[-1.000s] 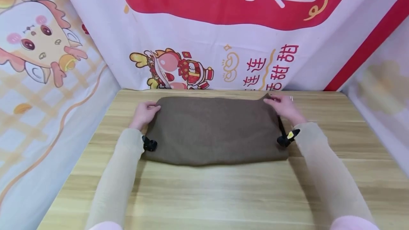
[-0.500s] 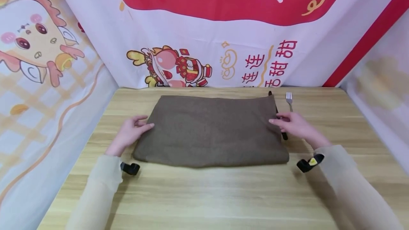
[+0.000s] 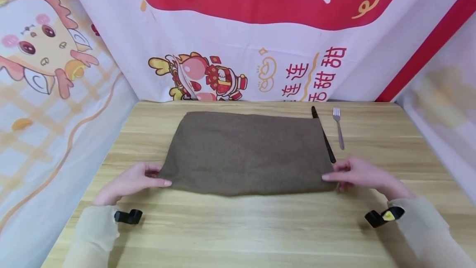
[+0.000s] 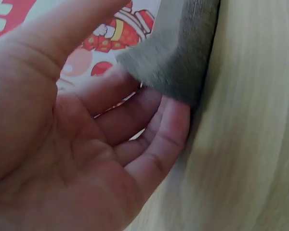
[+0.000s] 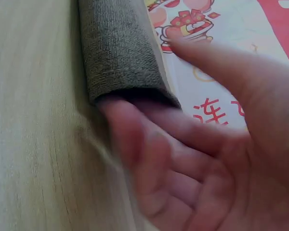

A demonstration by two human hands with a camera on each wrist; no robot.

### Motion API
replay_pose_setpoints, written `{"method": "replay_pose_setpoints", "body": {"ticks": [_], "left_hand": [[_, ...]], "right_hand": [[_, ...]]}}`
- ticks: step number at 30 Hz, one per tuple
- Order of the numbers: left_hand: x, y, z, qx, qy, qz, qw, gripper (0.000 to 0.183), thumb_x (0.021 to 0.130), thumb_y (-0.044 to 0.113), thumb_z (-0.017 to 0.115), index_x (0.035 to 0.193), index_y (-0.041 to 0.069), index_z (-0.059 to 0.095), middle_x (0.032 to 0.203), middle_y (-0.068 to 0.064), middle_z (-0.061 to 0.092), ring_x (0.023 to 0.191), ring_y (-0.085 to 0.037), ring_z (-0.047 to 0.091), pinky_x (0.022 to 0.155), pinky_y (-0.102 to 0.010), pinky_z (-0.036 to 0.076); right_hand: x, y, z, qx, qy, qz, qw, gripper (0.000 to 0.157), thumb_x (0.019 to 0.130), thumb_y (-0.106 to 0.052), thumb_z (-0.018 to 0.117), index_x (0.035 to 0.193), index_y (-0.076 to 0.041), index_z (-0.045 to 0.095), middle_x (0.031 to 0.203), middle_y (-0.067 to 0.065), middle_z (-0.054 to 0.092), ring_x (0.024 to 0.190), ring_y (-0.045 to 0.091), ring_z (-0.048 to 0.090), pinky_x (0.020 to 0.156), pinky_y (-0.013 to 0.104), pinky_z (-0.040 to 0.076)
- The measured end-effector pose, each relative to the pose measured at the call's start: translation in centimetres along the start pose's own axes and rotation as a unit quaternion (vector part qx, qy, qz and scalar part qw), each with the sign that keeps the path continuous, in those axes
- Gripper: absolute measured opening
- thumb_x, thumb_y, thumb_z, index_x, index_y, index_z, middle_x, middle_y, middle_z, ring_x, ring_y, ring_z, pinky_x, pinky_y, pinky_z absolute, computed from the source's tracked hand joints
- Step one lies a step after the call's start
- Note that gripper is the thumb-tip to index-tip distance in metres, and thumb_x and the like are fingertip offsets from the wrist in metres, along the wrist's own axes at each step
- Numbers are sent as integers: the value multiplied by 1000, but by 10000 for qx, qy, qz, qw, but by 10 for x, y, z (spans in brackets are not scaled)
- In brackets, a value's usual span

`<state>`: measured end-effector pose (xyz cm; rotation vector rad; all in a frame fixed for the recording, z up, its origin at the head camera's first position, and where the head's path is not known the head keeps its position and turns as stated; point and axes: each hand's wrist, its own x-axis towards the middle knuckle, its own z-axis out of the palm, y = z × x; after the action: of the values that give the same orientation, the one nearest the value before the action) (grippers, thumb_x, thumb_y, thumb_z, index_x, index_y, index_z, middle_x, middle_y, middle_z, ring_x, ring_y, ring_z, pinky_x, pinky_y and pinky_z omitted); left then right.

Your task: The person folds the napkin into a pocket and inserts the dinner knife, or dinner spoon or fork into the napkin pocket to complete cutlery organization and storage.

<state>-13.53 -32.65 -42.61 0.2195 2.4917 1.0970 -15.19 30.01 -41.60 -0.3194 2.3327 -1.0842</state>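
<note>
**Both hands at the near corners of the folded cloth**

Watching remotely, I have the brown cloth (image 3: 249,152) lying on the bench (image 3: 238,230), spanning the gap between the hands. Left hand (image 3: 135,179): at the near corner on its side, thumb spread wide, fingers loosely curled beneath the cloth's end. Right hand (image 3: 358,174): opposite corner, fingertips tucked into the hollow end of the fold, thumb well apart; fingers blurred. I read neither as a pinch; how hard the fingertips bear I cannot tell.

Just beyond the right hand's fingertips, a black utensil (image 3: 329,151) lies along the cloth's side edge. Farther beyond that hand, a fork (image 3: 338,127), apart from the cloth.

Step in hand, my judgement: settling the near fold. I'd run both hands at one pace, with light outward tension, since the near edge bows slightly midway between them. Fingers in the fold should line up the layers before the thumbs press. A tug from the right could drag the utensil; go gently there.
</note>
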Motion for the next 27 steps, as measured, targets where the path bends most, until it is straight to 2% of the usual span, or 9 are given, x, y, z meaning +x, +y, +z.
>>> {"method": "replay_pose_setpoints", "body": {"ticks": [4, 6, 8, 11, 14, 19, 21, 24, 27], "left_hand": [[0, -1, -2, -170, -68, 334, 9993, 23, 91, 30, 79, 92, 7, 72, 79, -4, 62, 72, -16, 53, 65, -28, 47], [2, 0, -3, -359, 172, 557, 9977, 20, 95, 26, 75, 91, 7, 72, 73, -4, 59, 65, -13, 48, 59, -28, 45], [6, 4, -3, -593, 507, 801, 9937, 19, 99, 22, 70, 97, 3, 73, 73, -4, 61, 64, -13, 50, 58, -28, 47], [12, 12, -4, -781, 1007, 1176, 9848, 21, 103, 17, 63, 109, -2, 71, 74, -2, 65, 64, -11, 54, 58, -26, 49], [16, 19, -7, -949, 1298, 1354, 9777, 28, 106, 15, 57, 121, -7, 66, 80, 0, 70, 66, -9, 62, 60, -24, 52], [18, 28, -15, -1099, 1504, 1231, 9748, 42, 109, 21, 50, 141, -7, 52, 100, -10, 74, 79, -13, 69, 68, -25, 56], [19, 30, -17, -1136, 1336, 1033, 9791, 49, 110, 26, 48, 149, -2, 45, 110, -17, 71, 86, -15, 70, 73, -26, 57], [19, 24, -15, -1277, 840, 758, 9853, 56, 111, 31, 46, 156, 1, 35, 124, -25, 63, 93, -18, 69, 77, -31, 58], [18, 11, -8, -1210, 392, 472, 9907, 62, 109, 30, 50, 157, -4, 28, 108, -26, 64, 80, -22, 66, 70, -35, 59]], "right_hand": [[-4, 1, 1, -100, -379, -1164, 9924, 27, 93, -18, 77, 74, -10, 59, 65, -2, 52, 59, 7, 49, 50, 26, 40], [-4, -1, 1, -88, -192, -1640, 9862, 17, 95, -11, 73, 82, -11, 63, 70, 0, 55, 62, 8, 49, 53, 26, 43], [-4, -7, 1, -22, 198, -1796, 9835, 15, 99, -9, 68, 87, -9, 60, 73, 5, 55, 64, 13, 50, 55, 30, 44], [-2, -18, 0, 87, 888, -1651, 9822, 13, 105, -12, 59, 95, -7, 53, 79, 11, 53, 70, 23, 50, 59, 32, 44], [1, -27, -2, 354, 1429, -1452, 9784, 19, 108, -16, 53, 97, -3, 46, 76, 8, 46, 67, 21, 48, 56, 31, 43], [3, -34, -6, 1385, 1775, -1081, 9683, 31, 111, -27, 46, 118, 3, 48, 95, 7, 65, 82, 13, 63, 68, 30, 56], [5, -32, -7, 1459, 1863, -894, 9675, 36, 111, -30, 46, 123, 3, 50, 108, 6, 65, 93, 12, 63, 75, 28, 56], [10, -21, -3, 1134, 1864, -663, 9736, 34, 110, -28, 47, 118, 4, 50, 102, 11, 60, 88, 16, 59, 72, 28, 53], [12, -9, 3, 845, 1542, -423, 9835, 33, 109, -27, 52, 119, 5, 51, 85, 11, 54, 74, 20, 55, 64, 32, 51]]}}
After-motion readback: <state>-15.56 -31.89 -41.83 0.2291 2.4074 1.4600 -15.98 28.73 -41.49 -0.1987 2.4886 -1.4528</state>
